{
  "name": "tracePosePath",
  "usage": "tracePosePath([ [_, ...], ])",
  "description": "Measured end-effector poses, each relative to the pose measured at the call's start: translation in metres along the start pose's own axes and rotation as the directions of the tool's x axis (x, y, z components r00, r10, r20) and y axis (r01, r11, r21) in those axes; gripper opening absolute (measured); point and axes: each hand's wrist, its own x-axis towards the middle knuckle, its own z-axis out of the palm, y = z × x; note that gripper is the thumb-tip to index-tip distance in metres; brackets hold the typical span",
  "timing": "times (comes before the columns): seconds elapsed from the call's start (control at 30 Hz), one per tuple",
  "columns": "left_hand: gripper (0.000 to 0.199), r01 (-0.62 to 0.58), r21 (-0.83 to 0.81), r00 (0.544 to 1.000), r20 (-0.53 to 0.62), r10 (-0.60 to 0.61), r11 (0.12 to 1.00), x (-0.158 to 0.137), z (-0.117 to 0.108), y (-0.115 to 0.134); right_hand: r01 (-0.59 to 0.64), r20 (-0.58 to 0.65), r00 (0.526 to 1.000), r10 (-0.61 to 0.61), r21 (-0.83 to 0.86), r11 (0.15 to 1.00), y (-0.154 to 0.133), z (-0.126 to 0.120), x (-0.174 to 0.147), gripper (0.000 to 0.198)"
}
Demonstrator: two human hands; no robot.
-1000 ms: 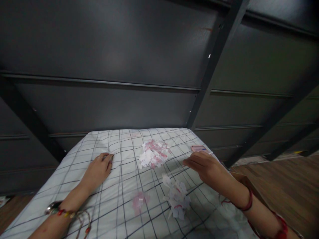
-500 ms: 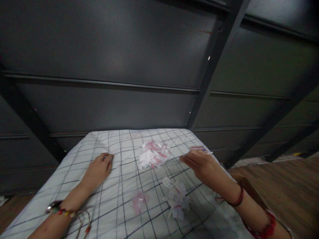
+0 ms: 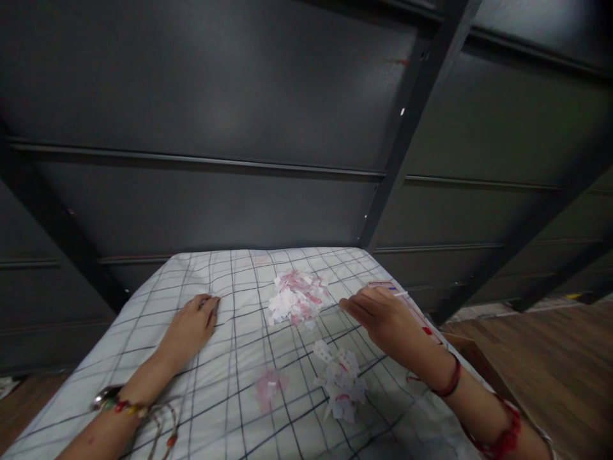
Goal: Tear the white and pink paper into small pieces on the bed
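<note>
Right of centre, the right hand point(image 3: 382, 314) pinches a thin white stick point(image 3: 401, 294) near paper scraps point(image 3: 294, 298). The left hand point(image 3: 194, 324) rests on the desk point(image 3: 218, 383) at left; its grip I cannot tell.

Head view: a table point(image 3: 138, 345) covered with checked cloth stands against a dark panelled wall point(image 3: 215, 121). The left hand point(image 3: 192, 326) rests on the cloth, fingers curled. The right hand point(image 3: 383, 319), fingers drawn together, has a thin white stick point(image 3: 402, 294) projecting from it, near a heap of white-and-pink scraps point(image 3: 293, 300). Nearer the viewer: a paler scrap pile point(image 3: 342, 383) and a pink piece point(image 3: 267, 391).
</note>
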Motion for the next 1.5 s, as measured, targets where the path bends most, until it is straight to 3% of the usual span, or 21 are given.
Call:
tracePosePath([
  [0.2, 0.036, 0.007, -0.031, 0.999, -0.04, -0.008, 1.0, 0.0, 0.003, -0.001, 0.023, 0.049, 0.998, -0.027, 0.083, 0.996, -0.002, -0.006, -0.007, 0.023],
  [0.43, 0.04, 0.004, 0.0, 1.0, -0.015, -0.004, 1.0, 0.0, 0.005, -0.002, 0.004, 0.005, 1.0, -0.004, 0.061, 0.998, 0.0, -0.007, -0.005, 0.025],
  [0.57, 0.041, -0.002, 0.015, 1.0, -0.003, 0.002, 1.0, 0.0, 0.005, -0.002, 0.014, 0.028, 0.999, -0.019, 0.157, 0.988, 0.002, -0.004, -0.008, 0.024],
  [0.77, 0.041, 0.007, 0.012, 1.0, 0.001, -0.007, 1.0, 0.001, 0.006, -0.002, 0.026, 0.006, 1.0, -0.029, 0.291, 0.956, 0.007, -0.017, -0.013, 0.032],
  [1.0, 0.038, 0.0, 0.006, 1.0, -0.001, 0.0, 1.0, 0.0, 0.003, -0.002, -0.044, 0.02, 0.999, 0.042, 0.136, 0.99, 0.003, -0.012, 0.001, 0.033],
  [1.17, 0.04, -0.007, 0.004, 1.0, -0.005, 0.007, 1.0, 0.001, 0.004, -0.002, -0.019, 0.031, 0.999, 0.02, -0.026, 0.999, 0.002, 0.002, -0.001, 0.024],
  [1.5, 0.04, -0.008, 0.02, 1.0, -0.022, 0.009, 1.0, 0.001, 0.006, -0.002, -0.001, 0.015, 1.0, 0.001, 0.056, 0.998, -0.013, 0.006, -0.001, 0.025],
])
